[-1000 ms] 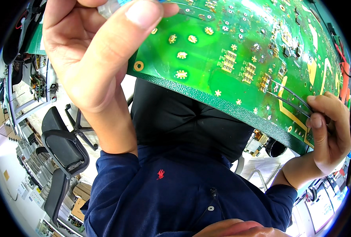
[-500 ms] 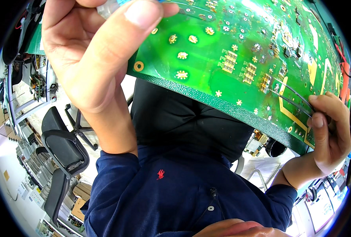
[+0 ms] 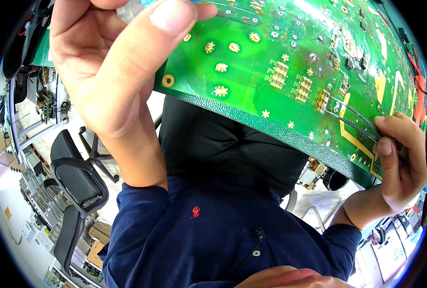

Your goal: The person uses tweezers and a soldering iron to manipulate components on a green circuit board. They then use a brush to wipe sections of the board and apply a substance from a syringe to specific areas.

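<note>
A large green circuit board with gold pads lies on a textured green mat in front of me. At the right, my right hand pinches a pair of dark metal tweezers. The tweezer tips are at a small gold-and-amber component, one of a row of similar parts. My left hand is raised at the upper left above the board's corner. Its fingers close round a blue and translucent object, mostly cut off by the top edge, so its kind does not show.
A black office chair stands on the floor at the left, near shelves loaded with boards and parts. Red cables run along the right edge of the bench. My lap in black trousers is just below the mat's edge.
The tweezers have shifted very slightly left at the small component. My left hand has hardly moved, and the board stays where it was.
</note>
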Demonstrator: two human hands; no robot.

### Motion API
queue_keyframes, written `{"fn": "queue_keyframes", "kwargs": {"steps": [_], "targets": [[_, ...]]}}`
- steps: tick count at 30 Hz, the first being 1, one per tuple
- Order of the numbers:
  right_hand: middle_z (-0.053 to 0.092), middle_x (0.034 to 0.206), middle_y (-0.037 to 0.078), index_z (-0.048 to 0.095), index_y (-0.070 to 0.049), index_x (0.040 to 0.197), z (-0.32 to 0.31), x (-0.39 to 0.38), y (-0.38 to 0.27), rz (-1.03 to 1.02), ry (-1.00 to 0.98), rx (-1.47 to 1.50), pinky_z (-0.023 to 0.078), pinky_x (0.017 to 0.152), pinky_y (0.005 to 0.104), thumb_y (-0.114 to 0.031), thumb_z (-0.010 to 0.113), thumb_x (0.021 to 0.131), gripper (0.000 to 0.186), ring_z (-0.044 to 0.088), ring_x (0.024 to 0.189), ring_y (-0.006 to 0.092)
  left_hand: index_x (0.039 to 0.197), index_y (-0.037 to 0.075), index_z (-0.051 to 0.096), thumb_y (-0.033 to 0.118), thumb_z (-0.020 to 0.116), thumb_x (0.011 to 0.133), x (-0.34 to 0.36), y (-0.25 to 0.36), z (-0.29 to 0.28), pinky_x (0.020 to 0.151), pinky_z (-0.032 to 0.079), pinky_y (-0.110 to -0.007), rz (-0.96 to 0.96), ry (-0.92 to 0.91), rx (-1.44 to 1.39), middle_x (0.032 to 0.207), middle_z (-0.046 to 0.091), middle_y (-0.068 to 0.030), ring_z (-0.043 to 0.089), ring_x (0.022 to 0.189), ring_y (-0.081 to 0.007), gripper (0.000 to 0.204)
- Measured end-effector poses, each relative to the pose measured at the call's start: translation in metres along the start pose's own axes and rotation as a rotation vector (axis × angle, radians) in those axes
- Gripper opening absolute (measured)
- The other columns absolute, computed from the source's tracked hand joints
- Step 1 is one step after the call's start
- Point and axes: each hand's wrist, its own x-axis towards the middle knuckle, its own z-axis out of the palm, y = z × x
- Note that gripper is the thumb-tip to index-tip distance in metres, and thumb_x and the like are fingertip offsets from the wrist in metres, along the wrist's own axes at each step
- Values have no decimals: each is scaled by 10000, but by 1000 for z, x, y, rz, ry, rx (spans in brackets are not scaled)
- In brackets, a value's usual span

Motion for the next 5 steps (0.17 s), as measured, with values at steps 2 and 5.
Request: {"fn": "queue_keyframes", "kwargs": {"steps": [2,5], "targets": [[601,1003,120,622,65,1029,0,0,0,-5,2,-9,407,673,178,-34,601,888,173,525,659,82,925,102,440,63,700,705,1,2,0,787,582,-349,-9,-8,14,1110,609,-253,699,818,-249,343],[601,1003,121,619,65,1036,1,-1,-1,-5,3,-22,409,674,180,-42,599,892,180,526,659,84,926,104,441,67,701,708,1,4,-2,786,583,-350,-22,-14,33,1119,606,-255,699,823,-252,341]]}}
